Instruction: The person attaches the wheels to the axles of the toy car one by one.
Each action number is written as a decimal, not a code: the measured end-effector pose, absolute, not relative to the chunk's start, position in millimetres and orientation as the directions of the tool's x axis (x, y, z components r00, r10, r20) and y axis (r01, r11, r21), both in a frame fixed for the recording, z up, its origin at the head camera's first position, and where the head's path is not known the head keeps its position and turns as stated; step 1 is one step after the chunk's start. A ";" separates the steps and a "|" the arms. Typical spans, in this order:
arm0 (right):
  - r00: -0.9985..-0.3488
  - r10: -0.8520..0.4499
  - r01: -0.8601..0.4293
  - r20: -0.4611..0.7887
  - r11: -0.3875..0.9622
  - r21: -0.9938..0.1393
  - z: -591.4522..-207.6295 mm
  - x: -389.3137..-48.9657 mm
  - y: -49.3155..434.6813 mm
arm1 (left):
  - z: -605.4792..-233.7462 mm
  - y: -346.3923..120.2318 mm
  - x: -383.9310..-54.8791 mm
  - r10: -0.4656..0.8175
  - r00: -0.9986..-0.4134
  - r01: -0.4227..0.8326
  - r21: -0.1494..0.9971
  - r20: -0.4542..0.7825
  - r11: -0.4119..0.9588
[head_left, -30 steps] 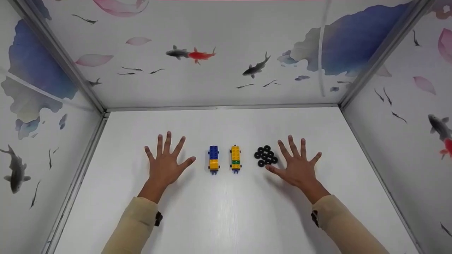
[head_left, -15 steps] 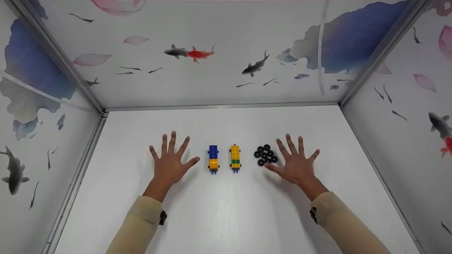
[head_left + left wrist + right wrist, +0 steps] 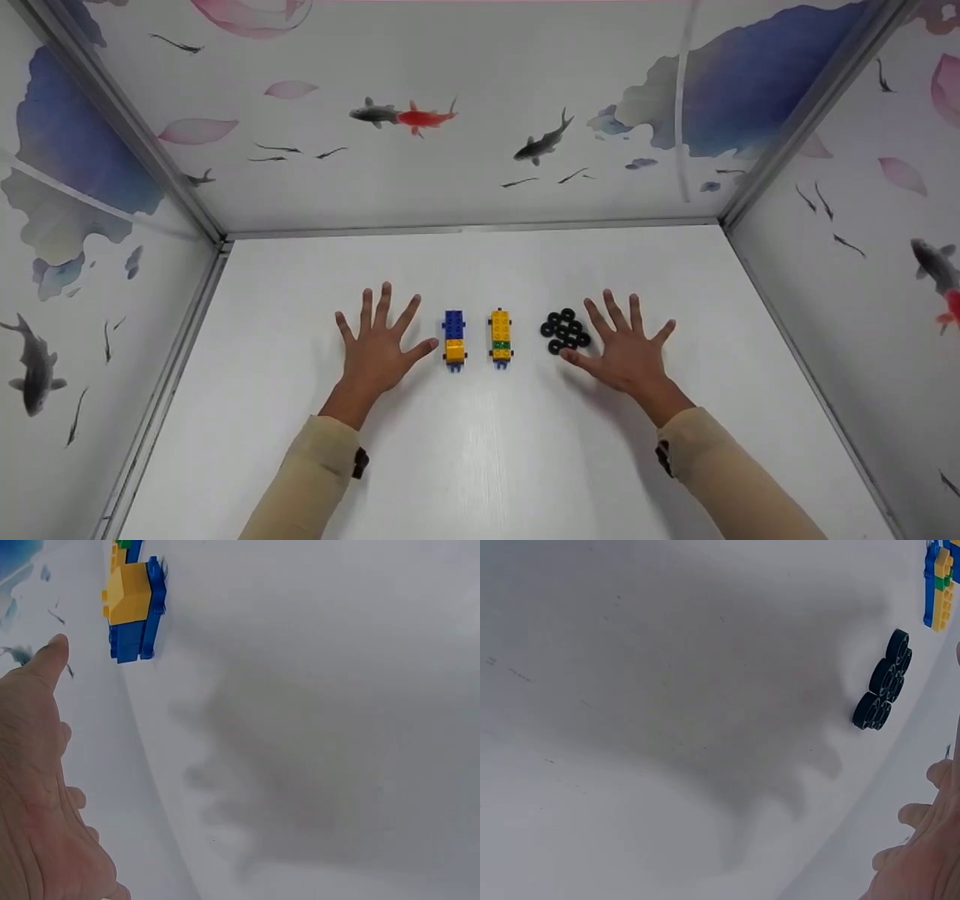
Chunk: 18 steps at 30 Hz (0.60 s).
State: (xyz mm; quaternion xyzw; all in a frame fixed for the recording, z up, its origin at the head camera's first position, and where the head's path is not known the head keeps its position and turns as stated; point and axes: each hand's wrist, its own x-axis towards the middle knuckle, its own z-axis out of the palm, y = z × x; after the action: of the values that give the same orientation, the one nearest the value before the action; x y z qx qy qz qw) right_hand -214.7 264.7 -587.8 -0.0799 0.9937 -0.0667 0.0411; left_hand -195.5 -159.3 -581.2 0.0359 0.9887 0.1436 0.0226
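Note:
My left hand [image 3: 377,352] is spread above the table, its thumb just left of a toy vehicle of blue and yellow building bricks [image 3: 454,340]. Beside that one stands a second brick vehicle [image 3: 500,337], yellow with a green band on a blue base. Several black toy wheels [image 3: 566,331] lie bunched to its right. Over their near right side hovers my right hand [image 3: 628,357], fingers spread, the thumb tip at the edge of the bunch in the head view. In the right wrist view a gap shows between the hand and the wheels [image 3: 883,681]. Neither hand holds anything.
A white table [image 3: 480,450] lies beneath everything. White panels with painted fish and petals, such as the back wall [image 3: 480,172], enclose it on three sides, with metal edging along the seams. Dark wrist bands show at the beige sleeves [image 3: 315,465].
My left hand has moved to the right, closer to the blue and yellow vehicle. The right hand has shifted slightly left. Vehicles and wheels stay where they were.

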 end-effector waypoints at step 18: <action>-0.981 -0.184 -0.170 -0.069 0.971 -0.167 -592.5 -210.6 262.3 | -592.5 -126.4 -198.9 0.147 -0.987 0.126 0.253 -0.066 0.959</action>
State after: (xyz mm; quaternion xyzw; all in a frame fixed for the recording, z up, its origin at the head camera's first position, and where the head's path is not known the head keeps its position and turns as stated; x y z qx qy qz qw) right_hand -210.6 262.3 -592.5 -0.0892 0.9919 -0.0803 0.0418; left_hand -198.9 -126.4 -592.5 0.0688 0.9889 0.1250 0.0419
